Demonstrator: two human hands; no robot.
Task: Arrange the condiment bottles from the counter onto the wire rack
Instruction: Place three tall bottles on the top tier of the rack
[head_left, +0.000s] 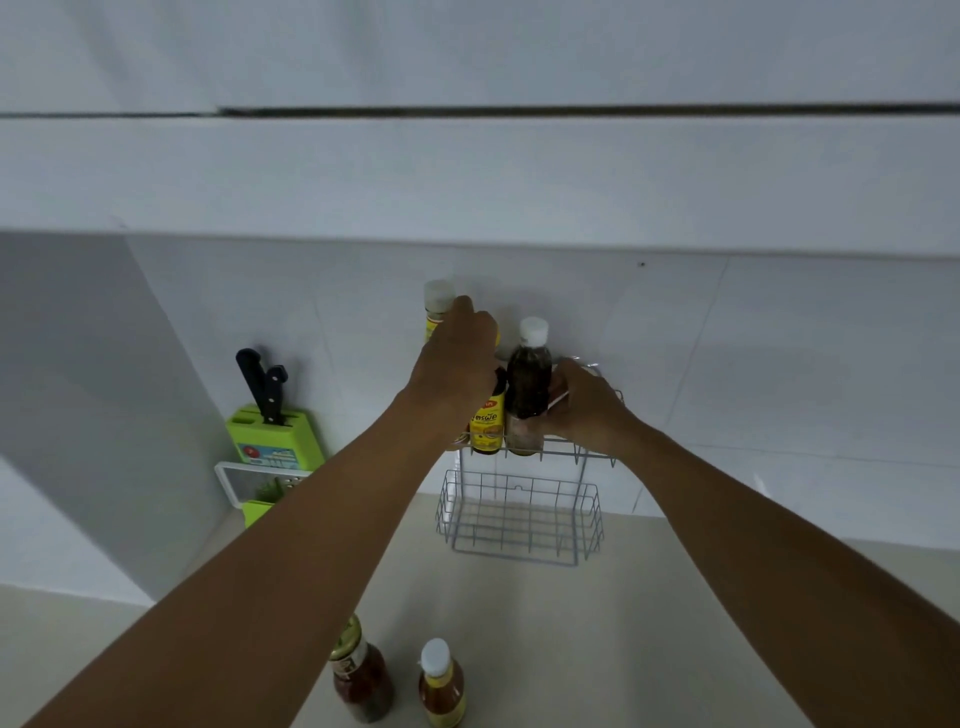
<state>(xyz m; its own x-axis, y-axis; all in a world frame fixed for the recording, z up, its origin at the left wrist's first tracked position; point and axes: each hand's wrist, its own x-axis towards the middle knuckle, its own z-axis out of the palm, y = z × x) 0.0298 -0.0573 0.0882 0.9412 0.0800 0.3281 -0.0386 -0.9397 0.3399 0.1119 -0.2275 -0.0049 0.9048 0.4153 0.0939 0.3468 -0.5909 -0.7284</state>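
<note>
A white wire rack (519, 512) hangs on the tiled wall with two tiers. On its upper tier stand a pale-capped bottle (437, 306), a dark bottle with a yellow label (488, 421) and a dark bottle with a white cap (529, 387). My left hand (457, 358) grips the top of the yellow-labelled bottle and hides its cap. My right hand (582, 405) holds the white-capped dark bottle from the right side. On the counter near me stand a reddish sauce bottle with a gold lid (361, 675) and an amber bottle with a white cap (440, 686).
A green knife block (272, 441) with black-handled knives stands left of the rack, with a white-framed green grater (254, 486) in front of it. The beige counter (545, 623) runs under the rack. A white overhead cabinet (467, 182) hangs above.
</note>
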